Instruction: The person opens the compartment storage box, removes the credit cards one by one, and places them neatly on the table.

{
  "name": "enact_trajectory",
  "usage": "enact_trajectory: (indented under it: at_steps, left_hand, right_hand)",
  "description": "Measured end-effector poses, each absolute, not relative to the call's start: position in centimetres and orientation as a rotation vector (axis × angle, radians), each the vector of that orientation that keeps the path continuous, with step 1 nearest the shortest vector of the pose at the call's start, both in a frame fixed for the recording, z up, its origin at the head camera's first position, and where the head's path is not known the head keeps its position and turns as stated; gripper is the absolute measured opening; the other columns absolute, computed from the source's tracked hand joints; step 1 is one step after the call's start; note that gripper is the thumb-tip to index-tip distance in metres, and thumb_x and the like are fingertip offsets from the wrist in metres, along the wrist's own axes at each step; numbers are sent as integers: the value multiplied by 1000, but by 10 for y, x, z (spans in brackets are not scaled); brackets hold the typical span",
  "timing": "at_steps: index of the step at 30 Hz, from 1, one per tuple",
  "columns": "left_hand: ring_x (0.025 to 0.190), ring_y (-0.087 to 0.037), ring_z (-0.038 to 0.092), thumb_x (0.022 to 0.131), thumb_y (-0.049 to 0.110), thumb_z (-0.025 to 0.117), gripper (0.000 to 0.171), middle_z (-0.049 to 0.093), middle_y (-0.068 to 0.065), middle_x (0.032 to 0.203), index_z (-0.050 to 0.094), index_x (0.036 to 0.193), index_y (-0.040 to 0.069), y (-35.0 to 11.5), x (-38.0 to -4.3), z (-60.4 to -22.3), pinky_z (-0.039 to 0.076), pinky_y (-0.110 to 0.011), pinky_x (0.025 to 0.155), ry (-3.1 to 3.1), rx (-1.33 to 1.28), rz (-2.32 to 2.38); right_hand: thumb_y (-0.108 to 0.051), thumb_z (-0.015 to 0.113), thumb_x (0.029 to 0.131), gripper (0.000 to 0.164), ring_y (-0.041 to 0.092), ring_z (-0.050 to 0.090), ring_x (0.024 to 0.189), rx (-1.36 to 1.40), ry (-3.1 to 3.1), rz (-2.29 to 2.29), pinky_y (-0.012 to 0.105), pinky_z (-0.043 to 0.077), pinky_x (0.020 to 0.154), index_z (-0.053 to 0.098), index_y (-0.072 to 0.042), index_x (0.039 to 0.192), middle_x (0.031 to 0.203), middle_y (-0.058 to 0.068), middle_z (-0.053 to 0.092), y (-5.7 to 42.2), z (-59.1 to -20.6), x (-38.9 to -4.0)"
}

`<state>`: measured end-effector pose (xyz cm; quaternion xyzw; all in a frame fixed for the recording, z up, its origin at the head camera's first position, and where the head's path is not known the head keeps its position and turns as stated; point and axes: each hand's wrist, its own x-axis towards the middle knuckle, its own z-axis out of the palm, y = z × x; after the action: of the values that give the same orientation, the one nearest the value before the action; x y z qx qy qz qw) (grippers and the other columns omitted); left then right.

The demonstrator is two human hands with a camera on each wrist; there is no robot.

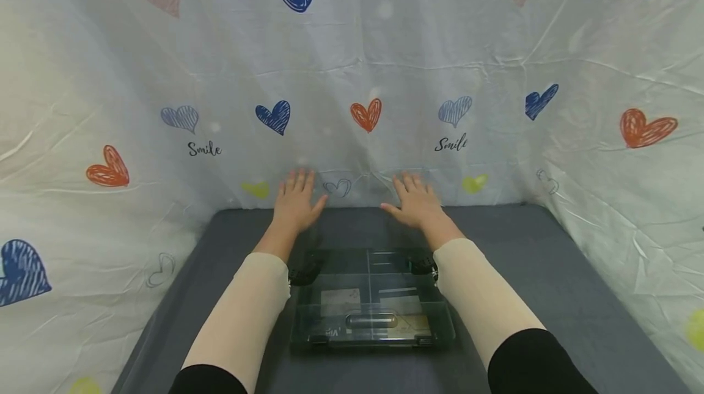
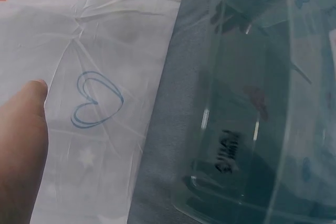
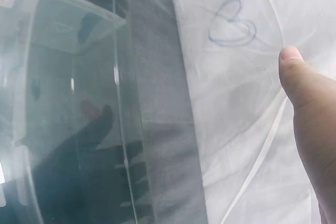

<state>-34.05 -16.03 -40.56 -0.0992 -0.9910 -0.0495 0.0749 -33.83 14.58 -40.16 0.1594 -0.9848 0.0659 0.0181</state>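
Observation:
Both hands reach out past a translucent dark plastic case (image 1: 373, 296) with compartments, a lid and a front handle. The left hand (image 1: 297, 203) has its fingers straight and spread, thumb pointing inward, near the far edge of the grey table. Mirroring it, the right hand (image 1: 417, 201) also has straight fingers and holds nothing. In the left wrist view, the thumb (image 2: 23, 150) shows over the white sheet beside the case (image 2: 241, 98). The right wrist view has the right thumb (image 3: 310, 98) over the sheet too, with a reflection on the case lid (image 3: 79, 98). Pale cards or papers (image 1: 341, 301) lie inside the case.
A grey cloth-covered table (image 1: 220, 296) carries the case. White sheeting (image 1: 330, 46) with printed hearts and "Smile" lettering hangs behind the table and along both sides. Dark wrist straps (image 1: 305, 272) show near the sleeve ends.

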Motion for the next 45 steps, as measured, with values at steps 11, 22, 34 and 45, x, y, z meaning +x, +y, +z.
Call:
enact_trajectory:
  at_steps: [11, 22, 34, 45]
  left_hand:
    - [156, -38, 8, 108, 51, 43, 78, 13, -19, 170, 16, 164, 5, -170, -324, -420, 12, -57, 123, -2939, -497, -185]
    - [156, -37, 11, 109, 47, 45, 74, 15, -17, 169, 21, 163, 4, -169, -304, -418, 11, -56, 124, -2838, -765, -208]
    - [156, -34, 11, 106, 49, 50, 75, 15, -12, 170, 25, 164, 8, -169, -273, -426, 14, -55, 123, -2736, -952, -151]
    - [155, -33, 18, 105, 52, 50, 74, 21, -12, 169, 32, 162, 7, -182, -233, -437, 22, -55, 122, -2647, -1097, -165]
  right_hand:
    - [-63, 51, 101, 88, 39, 14, 155, 712, -2984, 154, 64, 14, 120, 22, -9, 165, 169, 19, 14, 139, -408, -320]
    - [-62, 52, 100, 86, 38, 13, 155, 869, -2909, 177, 65, 15, 120, 26, -11, 164, 169, 17, 17, 136, -409, -299]
    - [-64, 51, 100, 85, 35, 15, 155, 1023, -2839, 223, 63, 18, 120, 27, -14, 164, 169, 13, 18, 138, -411, -267]
    - [-65, 51, 99, 86, 32, 16, 156, 1157, -2779, 241, 62, 19, 120, 27, -15, 164, 169, 11, 19, 147, -415, -233]
